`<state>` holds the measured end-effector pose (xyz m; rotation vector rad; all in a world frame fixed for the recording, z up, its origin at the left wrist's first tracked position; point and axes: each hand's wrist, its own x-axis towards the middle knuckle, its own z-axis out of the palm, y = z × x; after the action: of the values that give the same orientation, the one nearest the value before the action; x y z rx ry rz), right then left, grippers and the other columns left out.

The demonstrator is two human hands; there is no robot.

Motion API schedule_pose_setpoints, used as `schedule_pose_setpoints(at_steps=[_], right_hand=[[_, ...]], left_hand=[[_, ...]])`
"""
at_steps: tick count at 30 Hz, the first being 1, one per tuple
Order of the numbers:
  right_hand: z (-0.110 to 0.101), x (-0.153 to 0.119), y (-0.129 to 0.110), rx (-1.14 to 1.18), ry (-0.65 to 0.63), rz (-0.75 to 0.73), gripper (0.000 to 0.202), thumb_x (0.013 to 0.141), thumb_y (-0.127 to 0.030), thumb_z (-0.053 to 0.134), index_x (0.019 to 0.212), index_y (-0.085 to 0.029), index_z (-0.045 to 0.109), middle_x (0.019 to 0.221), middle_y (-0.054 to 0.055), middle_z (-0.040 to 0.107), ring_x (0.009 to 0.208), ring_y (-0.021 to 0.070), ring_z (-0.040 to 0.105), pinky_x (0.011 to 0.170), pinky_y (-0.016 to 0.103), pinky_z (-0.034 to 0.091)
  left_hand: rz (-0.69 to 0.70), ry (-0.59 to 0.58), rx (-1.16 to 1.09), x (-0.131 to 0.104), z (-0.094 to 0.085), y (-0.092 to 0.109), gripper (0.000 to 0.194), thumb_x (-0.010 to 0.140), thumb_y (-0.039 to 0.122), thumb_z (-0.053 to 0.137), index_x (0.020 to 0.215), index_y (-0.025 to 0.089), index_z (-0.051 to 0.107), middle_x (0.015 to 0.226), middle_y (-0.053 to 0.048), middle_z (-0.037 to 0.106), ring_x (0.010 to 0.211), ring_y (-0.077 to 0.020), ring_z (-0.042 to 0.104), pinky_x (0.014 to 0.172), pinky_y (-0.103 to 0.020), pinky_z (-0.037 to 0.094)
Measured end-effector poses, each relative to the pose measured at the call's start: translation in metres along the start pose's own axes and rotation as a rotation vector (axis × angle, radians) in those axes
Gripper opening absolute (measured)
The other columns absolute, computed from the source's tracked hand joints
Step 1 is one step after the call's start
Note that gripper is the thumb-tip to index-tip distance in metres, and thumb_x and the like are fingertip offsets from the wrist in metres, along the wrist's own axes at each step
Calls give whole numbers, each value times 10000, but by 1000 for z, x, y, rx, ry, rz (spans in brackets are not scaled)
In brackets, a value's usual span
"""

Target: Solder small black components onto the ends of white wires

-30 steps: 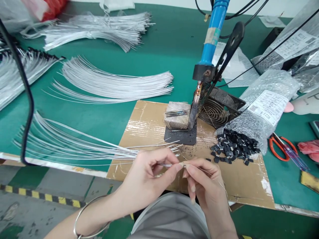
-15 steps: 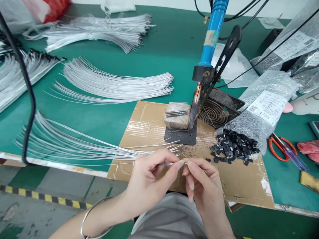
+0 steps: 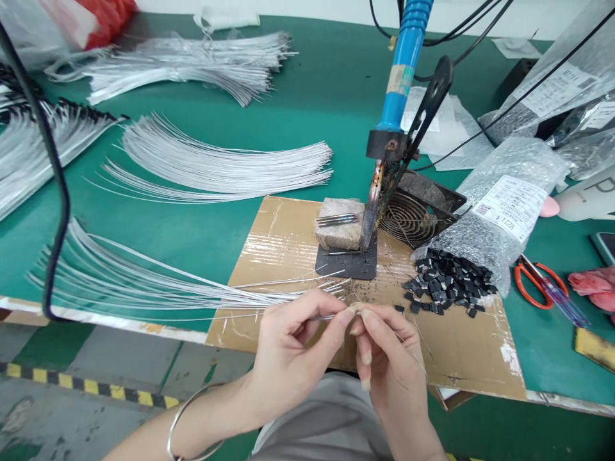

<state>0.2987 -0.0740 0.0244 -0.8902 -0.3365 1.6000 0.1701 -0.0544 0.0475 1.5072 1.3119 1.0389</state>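
My left hand pinches a thin white wire near its end, over the front edge of a cardboard sheet. My right hand meets it fingertip to fingertip and pinches the wire's tip, with a fine bare strand trailing off to the right. The wire runs left into a fan of white wires on the green table. A pile of small black parts lies just right of my hands. A blue-handled soldering iron stands in its holder behind them, tip down on a dark plate.
More bundles of white wires lie across the green table. A sponge block and a small fan sit by the iron. Plastic bags of parts and orange scissors are at the right. A black cable hangs at left.
Both hands stay pinched together on the wire; the right fingers have curled in slightly. The view has shifted a little to the right and downward.
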Motion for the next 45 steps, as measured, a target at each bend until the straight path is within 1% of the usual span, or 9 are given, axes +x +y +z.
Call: schedule_pose_setpoints(at_steps=[7,17,21,26,31,36,38,41,45], right_hand=[[-8,2,-1,-34,-43,12,173,845,-385,793,926,-238,838,723,16,730,473,56,555,360,106,504],[-9,0,2,-134,-10,-46,110,818,-341,825,853,-238,832,653,2,727,403,65,570,348,138,508],[-10,0,2,-161,-16,-68,96,830,-336,815,850,-244,829,647,0,726,394,67,578,350,137,506],[-10,0,0,-189,-22,-76,94,832,-335,812,843,-243,829,656,0,727,396,63,568,346,134,501],[-11,2,-6,-170,-48,-26,111,800,-339,834,792,-229,823,642,-7,712,388,61,555,340,140,507],[-16,5,-16,-183,-100,75,139,791,-349,838,758,-215,818,600,-9,686,383,61,546,334,135,497],[-17,6,-18,-182,-115,92,145,781,-351,842,745,-213,815,599,-7,689,378,62,540,324,135,488],[-16,6,-17,-172,-117,97,145,772,-353,846,743,-215,814,603,-7,691,375,62,535,322,137,484],[-11,4,-15,-146,-69,94,145,776,-362,842,798,-220,828,637,-8,693,393,51,525,342,133,488]], left_hand=[[-34,15,-25,3,-3,5,206,901,284,699,726,176,681,547,15,624,453,-85,500,403,-187,374],[-43,-9,-25,4,-2,3,214,910,284,689,726,175,679,591,-16,684,495,-113,587,444,-203,442],[-39,-16,-21,4,-3,3,216,908,280,690,720,177,670,601,-17,686,504,-113,587,452,-203,446],[-28,-24,-8,4,-4,2,209,910,267,680,723,176,664,575,0,643,474,-96,520,432,-201,390],[14,-47,55,3,-5,1,196,913,232,636,728,173,663,560,12,596,451,-84,434,412,-217,305],[67,-67,118,4,-8,3,190,903,190,628,716,173,658,516,59,462,452,-68,294,410,-219,230],[84,-67,131,4,-8,5,184,894,171,632,713,173,659,504,69,428,458,-67,264,409,-216,208],[80,-59,139,3,-8,5,181,891,176,636,713,169,667,510,57,478,449,-66,281,403,-217,214],[48,-34,120,3,-6,3,193,903,216,640,717,172,672,534,23,577,436,-77,389,403,-216,282]])
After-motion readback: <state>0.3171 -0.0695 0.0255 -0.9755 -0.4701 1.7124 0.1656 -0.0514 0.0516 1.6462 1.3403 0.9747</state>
